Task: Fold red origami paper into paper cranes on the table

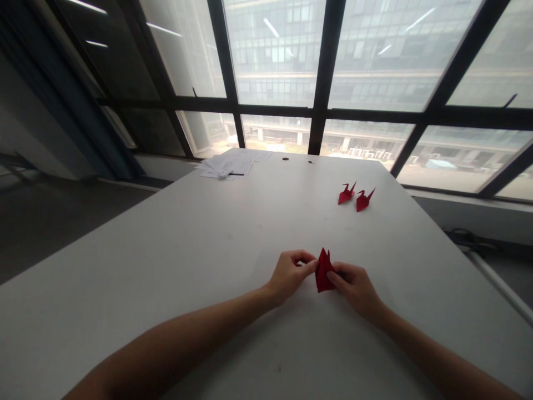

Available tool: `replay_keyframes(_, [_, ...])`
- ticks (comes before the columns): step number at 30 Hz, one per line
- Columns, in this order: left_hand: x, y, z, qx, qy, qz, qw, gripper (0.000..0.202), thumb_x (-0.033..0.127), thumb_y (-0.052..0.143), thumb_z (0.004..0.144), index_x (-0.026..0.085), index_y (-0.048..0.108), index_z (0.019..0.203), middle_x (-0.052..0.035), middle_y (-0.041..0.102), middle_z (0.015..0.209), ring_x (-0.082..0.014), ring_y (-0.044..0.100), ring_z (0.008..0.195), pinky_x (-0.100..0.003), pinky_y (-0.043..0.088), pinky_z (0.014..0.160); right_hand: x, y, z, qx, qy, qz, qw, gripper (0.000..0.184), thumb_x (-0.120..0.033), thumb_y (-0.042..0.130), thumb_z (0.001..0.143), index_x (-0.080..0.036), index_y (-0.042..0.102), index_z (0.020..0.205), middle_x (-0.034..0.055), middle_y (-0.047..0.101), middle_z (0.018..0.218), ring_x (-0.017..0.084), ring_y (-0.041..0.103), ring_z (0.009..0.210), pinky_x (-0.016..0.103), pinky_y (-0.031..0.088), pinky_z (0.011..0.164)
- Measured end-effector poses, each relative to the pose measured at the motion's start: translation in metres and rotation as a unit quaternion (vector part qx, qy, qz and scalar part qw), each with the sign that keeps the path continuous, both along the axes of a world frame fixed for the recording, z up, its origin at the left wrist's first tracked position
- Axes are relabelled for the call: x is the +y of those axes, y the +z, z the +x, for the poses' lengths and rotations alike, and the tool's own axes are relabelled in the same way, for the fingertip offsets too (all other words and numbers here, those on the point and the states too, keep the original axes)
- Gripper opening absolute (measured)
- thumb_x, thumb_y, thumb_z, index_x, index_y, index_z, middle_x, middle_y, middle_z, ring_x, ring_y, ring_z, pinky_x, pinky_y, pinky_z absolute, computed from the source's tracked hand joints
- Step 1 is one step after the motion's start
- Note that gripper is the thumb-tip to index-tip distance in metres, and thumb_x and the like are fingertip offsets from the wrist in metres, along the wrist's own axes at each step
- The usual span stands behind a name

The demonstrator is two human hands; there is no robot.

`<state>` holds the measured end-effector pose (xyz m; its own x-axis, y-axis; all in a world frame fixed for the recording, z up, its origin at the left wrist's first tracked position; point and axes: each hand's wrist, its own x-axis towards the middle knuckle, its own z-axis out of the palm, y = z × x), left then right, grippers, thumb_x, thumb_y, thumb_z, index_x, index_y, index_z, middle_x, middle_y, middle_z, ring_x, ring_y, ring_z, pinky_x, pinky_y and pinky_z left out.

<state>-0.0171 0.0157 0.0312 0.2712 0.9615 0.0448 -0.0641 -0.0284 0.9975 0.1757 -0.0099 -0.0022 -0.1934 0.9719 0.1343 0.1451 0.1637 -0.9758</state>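
A partly folded piece of red paper [323, 270] stands on the white table [187, 261] between my two hands. My left hand [290, 273] pinches its left edge with thumb and forefinger. My right hand [353, 286] grips its right side, fingers curled against the paper. Further back on the right, two finished red paper cranes [347, 194] [364, 200] sit side by side on the table, well beyond my hands.
A loose stack of white sheets [231, 164] lies at the table's far left corner, with two small dark round spots [285, 159] near the far edge. Large dark-framed windows [320, 83] rise behind the table. Floor drops away on both sides.
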Motion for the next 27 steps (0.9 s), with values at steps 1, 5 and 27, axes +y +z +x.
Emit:
replay_keyframes(1, [0.000,0.000,0.000,0.004,0.003,0.001,1.000,0.022,0.034,0.076,0.075,0.012,0.074,0.078,-0.0056,0.069,0.074,-0.0150,0.058,0.069,-0.025,0.043,0.066,0.000,0.000,0.000,0.001,-0.001,-0.001,1.000,0.029,-0.044,0.065,0.086,-0.015,0.073,0.086,0.0050,0.071,0.079,0.020,0.061,0.072,0.029,0.049,0.066])
replay_keyframes(5, [-0.001,0.000,0.000,0.020,-0.006,0.007,1.000,0.023,0.034,0.075,0.077,0.012,0.074,0.082,-0.0061,0.070,0.078,-0.0157,0.059,0.071,-0.026,0.044,0.067,0.000,-0.002,0.000,0.003,-0.006,-0.005,1.000,0.030,-0.045,0.066,0.086,-0.016,0.073,0.087,0.0053,0.071,0.080,0.020,0.063,0.073,0.029,0.050,0.067])
replay_keyframes(27, [0.001,-0.015,-0.001,-0.024,-0.026,0.002,0.999,0.024,0.031,0.080,0.075,0.010,0.068,0.080,-0.0036,0.067,0.073,-0.0133,0.059,0.066,-0.025,0.047,0.064,0.001,0.004,-0.007,0.040,-0.002,0.013,0.999,0.029,-0.040,0.064,0.087,-0.016,0.073,0.101,0.0056,0.072,0.083,0.019,0.064,0.072,0.029,0.051,0.064])
